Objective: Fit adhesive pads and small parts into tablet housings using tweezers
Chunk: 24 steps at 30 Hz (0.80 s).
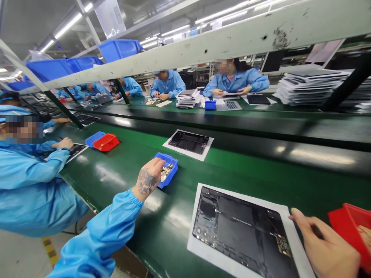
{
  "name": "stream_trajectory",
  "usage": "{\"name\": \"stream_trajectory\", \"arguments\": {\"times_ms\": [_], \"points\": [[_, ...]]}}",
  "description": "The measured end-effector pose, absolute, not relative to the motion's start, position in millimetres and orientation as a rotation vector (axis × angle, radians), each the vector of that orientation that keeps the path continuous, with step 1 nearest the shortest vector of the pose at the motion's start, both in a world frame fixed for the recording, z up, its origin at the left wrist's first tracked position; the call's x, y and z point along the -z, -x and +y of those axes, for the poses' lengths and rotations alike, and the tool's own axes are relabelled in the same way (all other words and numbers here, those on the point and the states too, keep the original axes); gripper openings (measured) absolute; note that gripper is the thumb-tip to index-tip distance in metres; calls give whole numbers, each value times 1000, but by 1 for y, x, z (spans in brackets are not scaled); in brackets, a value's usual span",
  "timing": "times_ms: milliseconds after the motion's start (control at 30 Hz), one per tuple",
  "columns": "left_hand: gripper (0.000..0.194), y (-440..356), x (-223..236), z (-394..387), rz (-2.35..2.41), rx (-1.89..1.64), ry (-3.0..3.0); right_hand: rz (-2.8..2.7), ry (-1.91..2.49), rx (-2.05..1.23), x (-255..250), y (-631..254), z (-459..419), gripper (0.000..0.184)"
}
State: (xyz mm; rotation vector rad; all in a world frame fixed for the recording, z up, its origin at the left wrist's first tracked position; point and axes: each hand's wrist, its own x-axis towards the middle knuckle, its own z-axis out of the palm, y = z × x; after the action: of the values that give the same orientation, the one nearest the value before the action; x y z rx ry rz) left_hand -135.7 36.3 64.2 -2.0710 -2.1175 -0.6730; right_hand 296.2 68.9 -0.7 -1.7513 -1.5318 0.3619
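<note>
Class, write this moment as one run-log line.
Left hand: at blue bin of small parts | Right hand: at corner of white sheet | Dark device: on sheet, internals exposed

A: What do we see on the far side?
B: We've got a tall stack of sheets [311, 90] at right, small blue box [210, 105] by a co-worker [256, 80].
A: Up top?
B: We see blue bins [120, 50] along a pale beam [232, 44].

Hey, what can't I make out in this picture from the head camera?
All in the head view:
Left hand: its own knuckles hide the fingertips, so whether they hold a piece from the blue bin is unclear.
Near device: lower right corner cut off by the bottom edge.
Its printed line: too small to read.
Red bin: cut off by the right edge.
</note>
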Motion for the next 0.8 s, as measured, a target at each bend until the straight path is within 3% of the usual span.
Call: {"name": "stream_trajectory", "arguments": {"times_ms": [100,233,400,633,800], "points": [[28,93,-63,22,-1838,948,2272,-1376,1762,-665,-14,-276,49,40],[28,23,-50,6,-1279,1486,2649,-1580,1545,-1181,-26,-235,15,44],[36,-29,-30,-6,-1143,1710,2894,-1414,1231,-1671,-21,-209,-1,39],[41,-31,-14,-10,-1196,1781,2995,-1154,1037,-1904,-20,-218,0,29],[40,-28,-6,-16,-1284,1854,3073,-1345,1158,-1728,-14,-219,-1,32]]}}
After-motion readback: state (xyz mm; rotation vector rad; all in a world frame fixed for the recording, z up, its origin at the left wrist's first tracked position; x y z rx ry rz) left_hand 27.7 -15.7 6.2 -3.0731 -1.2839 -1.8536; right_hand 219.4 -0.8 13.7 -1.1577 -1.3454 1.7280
